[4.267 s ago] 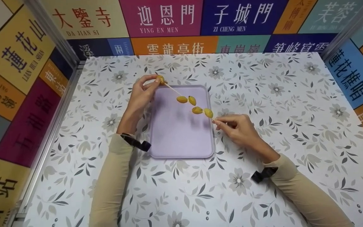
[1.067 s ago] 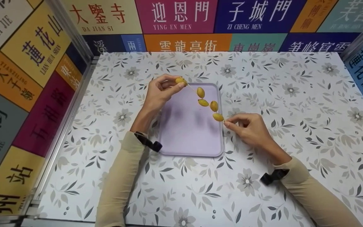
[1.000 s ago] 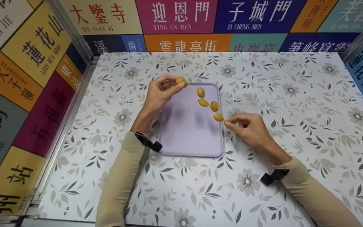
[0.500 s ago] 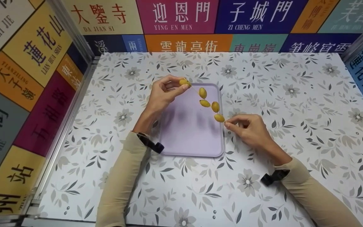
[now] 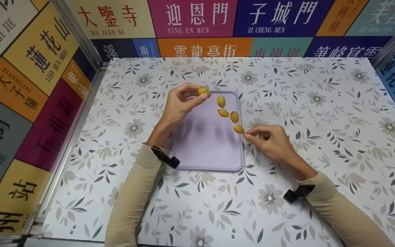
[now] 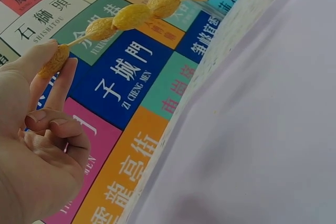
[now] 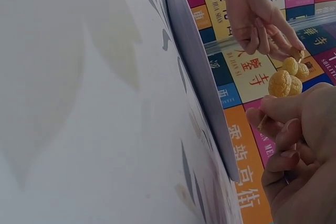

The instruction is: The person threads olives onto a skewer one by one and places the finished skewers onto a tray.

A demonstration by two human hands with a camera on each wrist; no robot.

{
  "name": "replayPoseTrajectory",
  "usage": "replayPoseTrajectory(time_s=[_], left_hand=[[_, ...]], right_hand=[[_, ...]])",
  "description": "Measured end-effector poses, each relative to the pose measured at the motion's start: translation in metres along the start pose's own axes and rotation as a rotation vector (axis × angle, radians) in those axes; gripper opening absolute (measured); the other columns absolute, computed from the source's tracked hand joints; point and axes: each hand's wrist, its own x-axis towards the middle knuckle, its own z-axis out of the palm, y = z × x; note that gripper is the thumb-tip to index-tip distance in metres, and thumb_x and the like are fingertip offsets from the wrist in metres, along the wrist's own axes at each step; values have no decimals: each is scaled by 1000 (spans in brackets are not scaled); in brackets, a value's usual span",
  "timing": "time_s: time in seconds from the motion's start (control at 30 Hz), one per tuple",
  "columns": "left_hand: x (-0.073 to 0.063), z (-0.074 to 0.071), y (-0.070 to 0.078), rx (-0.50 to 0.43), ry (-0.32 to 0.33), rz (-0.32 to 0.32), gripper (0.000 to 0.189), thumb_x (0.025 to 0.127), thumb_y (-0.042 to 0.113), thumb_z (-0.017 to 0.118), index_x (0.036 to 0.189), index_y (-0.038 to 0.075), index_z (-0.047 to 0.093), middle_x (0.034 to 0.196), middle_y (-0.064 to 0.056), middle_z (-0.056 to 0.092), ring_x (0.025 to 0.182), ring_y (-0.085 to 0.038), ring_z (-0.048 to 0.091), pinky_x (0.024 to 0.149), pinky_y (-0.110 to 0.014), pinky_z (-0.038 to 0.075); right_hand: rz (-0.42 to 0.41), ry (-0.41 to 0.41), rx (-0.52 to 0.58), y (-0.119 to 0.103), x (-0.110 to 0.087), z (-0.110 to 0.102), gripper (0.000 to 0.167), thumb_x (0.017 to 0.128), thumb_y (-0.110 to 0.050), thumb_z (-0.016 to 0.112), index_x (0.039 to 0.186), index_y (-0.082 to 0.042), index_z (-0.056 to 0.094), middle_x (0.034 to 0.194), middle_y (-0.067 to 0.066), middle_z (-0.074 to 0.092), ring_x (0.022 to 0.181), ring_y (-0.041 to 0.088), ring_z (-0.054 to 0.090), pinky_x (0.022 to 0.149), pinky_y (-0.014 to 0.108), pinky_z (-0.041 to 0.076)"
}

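Note:
A thin skewer (image 6: pixel 77 41) slants above a lilac tray (image 5: pixel 207 154), with several wrinkled yellow oval fruits (image 5: pixel 234 117) threaded along it. My left hand (image 5: pixel 178 106) pinches the fruit at the far end (image 6: pixel 54 61) between thumb and fingertips, the skewer entering it. A short bare length of skewer separates this fruit from the others. At the near end, my right hand (image 5: pixel 269 141) pinches the skewer just beyond the last fruit (image 5: pixel 238 129). That tip is mostly hidden by the right fingertips. Both hands are raised, and the fruits touch nothing below.
The tray lies flat on a table (image 5: pixel 197 206) covered in a grey floral print. Panels with large Chinese lettering (image 5: pixel 190 17) stand behind the table and at both sides, with metal framing (image 5: pixel 77 37) at the corners.
The left hand has moved right and slightly down with its fruit, shortening the bare skewer between it and the other fruits. The right hand has hardly moved in the last second.

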Motion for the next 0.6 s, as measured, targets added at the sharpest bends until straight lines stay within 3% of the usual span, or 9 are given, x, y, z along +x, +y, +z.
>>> replayPoseTrajectory(time_s=[0.6], left_hand=[[-1, 6, -2, 86, -10, 3, 22, 91, 18, 90, 108, 10, 78, 110, -8, 82, 99, -23, 78, 78, -26, 60]], right_hand=[[8, 3, -10, -1, -1, 0, 5, 93, -19, 88, 98, -21, 87, 77, 4, 76, 55, 9, 47, 47, 20, 33]])
